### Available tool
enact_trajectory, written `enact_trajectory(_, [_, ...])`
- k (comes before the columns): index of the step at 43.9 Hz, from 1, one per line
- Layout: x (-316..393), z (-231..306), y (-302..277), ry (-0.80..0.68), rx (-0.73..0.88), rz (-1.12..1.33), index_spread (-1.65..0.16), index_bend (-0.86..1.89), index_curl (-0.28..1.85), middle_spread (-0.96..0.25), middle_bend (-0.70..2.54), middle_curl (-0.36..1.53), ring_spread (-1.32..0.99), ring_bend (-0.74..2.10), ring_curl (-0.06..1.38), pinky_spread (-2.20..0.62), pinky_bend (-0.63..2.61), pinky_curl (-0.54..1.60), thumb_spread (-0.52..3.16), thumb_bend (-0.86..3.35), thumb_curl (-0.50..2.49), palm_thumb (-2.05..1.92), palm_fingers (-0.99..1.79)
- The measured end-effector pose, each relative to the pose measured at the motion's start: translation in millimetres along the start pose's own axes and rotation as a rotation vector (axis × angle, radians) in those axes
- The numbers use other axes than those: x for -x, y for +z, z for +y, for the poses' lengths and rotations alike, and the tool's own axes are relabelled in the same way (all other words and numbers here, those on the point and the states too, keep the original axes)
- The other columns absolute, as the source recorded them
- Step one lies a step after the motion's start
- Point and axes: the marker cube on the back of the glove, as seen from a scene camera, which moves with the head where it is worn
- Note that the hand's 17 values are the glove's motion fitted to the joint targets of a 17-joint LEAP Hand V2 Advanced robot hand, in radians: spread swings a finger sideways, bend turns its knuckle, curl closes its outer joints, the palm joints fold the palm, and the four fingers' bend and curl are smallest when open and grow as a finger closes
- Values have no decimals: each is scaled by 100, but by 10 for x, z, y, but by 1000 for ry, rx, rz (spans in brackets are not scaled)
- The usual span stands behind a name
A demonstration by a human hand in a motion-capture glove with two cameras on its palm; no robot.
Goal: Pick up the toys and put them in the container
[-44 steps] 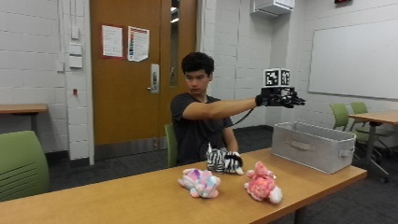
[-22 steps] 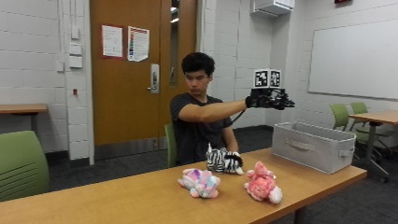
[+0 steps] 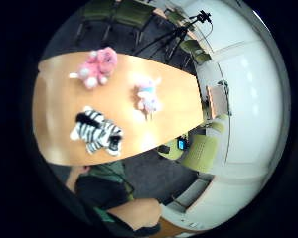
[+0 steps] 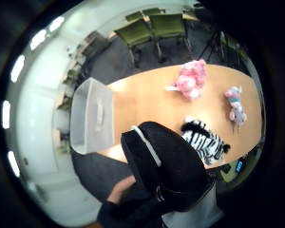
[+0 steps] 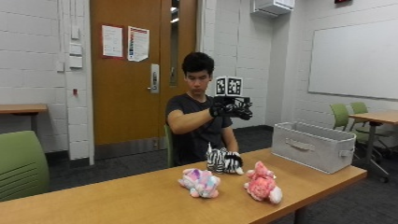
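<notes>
Three plush toys lie on the wooden table (image 5: 124,198): a zebra (image 5: 223,161) nearest the person, a pastel toy (image 5: 200,182) and a pink toy (image 5: 262,183) toward the front edge. My gloved right hand (image 5: 230,108) is raised at chest height, well above the zebra, fingers relaxed and holding nothing. The grey fabric container (image 5: 314,144) stands at the table's right end. The palm views look down on the zebra (image 3: 97,131), pink toy (image 3: 97,67), pastel toy (image 3: 148,94) and container (image 4: 90,116). A gloved finger (image 4: 161,164) partly covers the zebra (image 4: 206,140).
Green chairs stand at the left (image 5: 22,163) and far right (image 5: 342,114), and another table (image 5: 373,116) is behind the container. Bare tabletop stretches left of the toys. A tripod (image 3: 181,32) stands on the floor beyond the table.
My right hand has drawn back from its outstretched reach toward the container side and now hovers in front of the chest, above the zebra. The toys have not moved.
</notes>
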Motion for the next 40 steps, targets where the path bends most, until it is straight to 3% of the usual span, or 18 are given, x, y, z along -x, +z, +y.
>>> enact_trajectory(10, [-438,192,665,28,60,-38,-26,20,38,-8,18,33,-22,14,15,-4,43,31,117,-7,10,-11,-9])
enact_trajectory(27, [-429,444,1778,13,170,-76,-26,20,42,-8,18,34,-21,13,13,-4,41,33,103,-10,11,-15,-10])
enact_trajectory(40, [-461,611,2093,75,282,-195,-29,26,45,-10,6,28,-19,11,11,0,52,37,91,-13,10,-19,-14])
